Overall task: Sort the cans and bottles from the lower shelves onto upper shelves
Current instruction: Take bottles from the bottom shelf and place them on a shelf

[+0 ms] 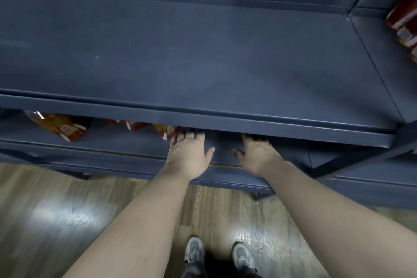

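Bottles [61, 126] sit on the lower shelf [126, 149] beneath the upper shelf [203, 63], the nearest bottle [165, 131] just left of the left hand [188, 153], well apart from the right hand [259, 156]; both hands reach in, fingers extended, grasping nothing visible, tips hidden.

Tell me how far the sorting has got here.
Done: little shows. The upper shelf ahead is bare, though red-labelled items sit in the bay to the right. In hand: the left hand and right hand reach onto the lower shelf, fingers straight, gripping nothing. Left: at least three orange bottles are on that lower shelf.
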